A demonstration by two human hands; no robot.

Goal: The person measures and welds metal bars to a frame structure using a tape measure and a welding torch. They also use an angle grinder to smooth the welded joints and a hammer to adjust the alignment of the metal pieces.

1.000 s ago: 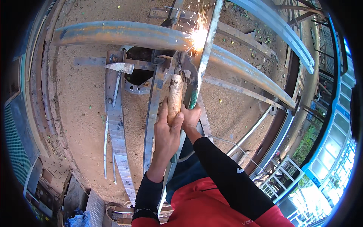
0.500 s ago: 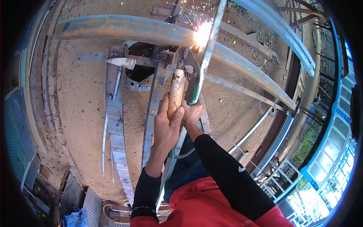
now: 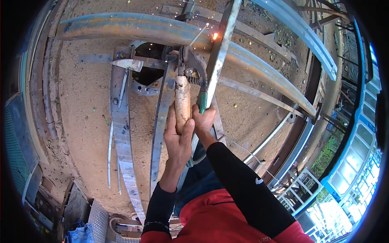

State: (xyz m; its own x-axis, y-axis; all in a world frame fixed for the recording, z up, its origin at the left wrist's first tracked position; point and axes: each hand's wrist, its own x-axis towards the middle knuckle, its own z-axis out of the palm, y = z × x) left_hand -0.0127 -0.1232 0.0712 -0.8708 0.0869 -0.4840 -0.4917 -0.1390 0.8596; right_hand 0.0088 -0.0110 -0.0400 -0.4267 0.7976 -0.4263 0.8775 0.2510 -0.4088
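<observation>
My left hand (image 3: pixel 178 137) is closed round the pale brown, worn handle of a welding electrode holder (image 3: pixel 183 99). A thin electrode (image 3: pixel 198 35) slants up from its jaw, with its tip apart from a small glowing orange spot (image 3: pixel 215 36). The spot sits where a square metal tube (image 3: pixel 216 67) crosses a curved, rusty pipe (image 3: pixel 133 28). My right hand (image 3: pixel 205 119) is closed at the holder's green-sleeved lever (image 3: pixel 203 100), right against the tube. Whether it also grips the tube is hidden.
A hammer (image 3: pixel 129 65) with a pale head lies on a flat steel beam (image 3: pixel 121 121) to the left. Another metal bar (image 3: pixel 162 117) runs beside it. Grey channel steel (image 3: pixel 300 34) extends at the upper right. A thin cable (image 3: pixel 247 150) trails by my right arm.
The bright arc and its spray of sparks have died down to a small glow with a few scattered sparks. The holder and electrode have shifted left, away from the joint.
</observation>
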